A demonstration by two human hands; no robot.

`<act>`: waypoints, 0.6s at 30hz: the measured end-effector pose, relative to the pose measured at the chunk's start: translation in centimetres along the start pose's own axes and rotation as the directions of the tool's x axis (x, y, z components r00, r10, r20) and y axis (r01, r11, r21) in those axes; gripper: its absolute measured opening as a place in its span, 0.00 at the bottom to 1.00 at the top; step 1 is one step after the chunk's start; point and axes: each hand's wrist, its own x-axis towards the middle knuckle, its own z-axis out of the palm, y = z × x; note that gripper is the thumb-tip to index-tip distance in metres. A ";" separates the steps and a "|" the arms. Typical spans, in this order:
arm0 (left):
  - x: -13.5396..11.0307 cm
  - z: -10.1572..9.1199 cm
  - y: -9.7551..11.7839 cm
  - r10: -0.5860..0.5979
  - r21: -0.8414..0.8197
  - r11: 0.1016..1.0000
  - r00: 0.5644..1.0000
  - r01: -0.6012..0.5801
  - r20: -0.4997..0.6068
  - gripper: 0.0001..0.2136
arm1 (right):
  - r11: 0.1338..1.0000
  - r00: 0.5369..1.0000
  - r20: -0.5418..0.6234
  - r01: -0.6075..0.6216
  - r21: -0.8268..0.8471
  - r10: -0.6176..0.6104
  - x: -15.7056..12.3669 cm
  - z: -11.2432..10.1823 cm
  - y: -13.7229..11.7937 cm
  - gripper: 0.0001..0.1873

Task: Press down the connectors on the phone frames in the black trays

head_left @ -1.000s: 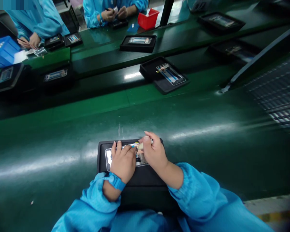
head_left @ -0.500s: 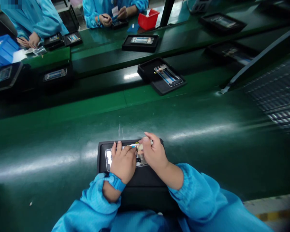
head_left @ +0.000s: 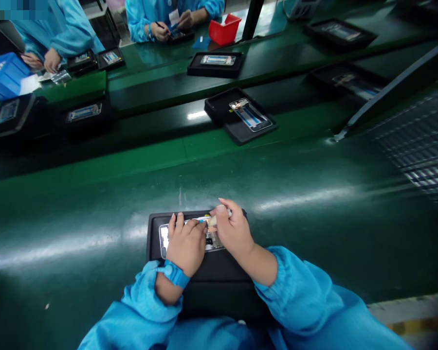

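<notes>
An opened phone [head_left: 164, 240] with its inner parts showing lies in a black tray [head_left: 154, 243] on the green bench in front of me. My left hand [head_left: 187, 245] rests palm down across the phone, fingers stretched out over its frame. My right hand [head_left: 233, 231] is closed in a pinch around a short pale stick-like tool [head_left: 213, 221]. The tool's tip points left at the phone's upper part, close to my left fingertips. Exactly what the tip touches is too small to tell. Both hands cover much of the phone.
Beyond the bench runs a belt with several black trays, one holding an open phone [head_left: 251, 114], another a phone frame [head_left: 218, 60]. Two people in blue sleeves work opposite, near a red bin [head_left: 224, 30] and a blue bin [head_left: 7, 75]. A grey bar [head_left: 390, 90] slants at right.
My hands and the phone beneath them look unchanged. On the far line trays have crept right, while the nearer tray has slid slightly left. The far-left person's hand has shifted.
</notes>
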 end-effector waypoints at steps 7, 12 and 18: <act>0.0 0.0 0.0 0.007 -0.007 1.000 1.000 -0.007 -0.019 0.10 | 0.999 0.999 0.001 0.036 -0.003 -0.036 0.1 0.0 0.3 0.17; 0.0 0.1 0.0 0.009 -0.006 1.000 0.999 -0.009 -0.041 0.10 | 0.998 0.998 -0.007 0.057 -0.013 -0.057 0.1 0.1 0.6 0.16; -0.1 0.2 -0.1 0.025 -0.005 1.000 0.998 -0.026 -0.050 0.10 | 0.998 0.999 -0.021 0.047 -0.030 -0.048 0.0 0.1 0.6 0.17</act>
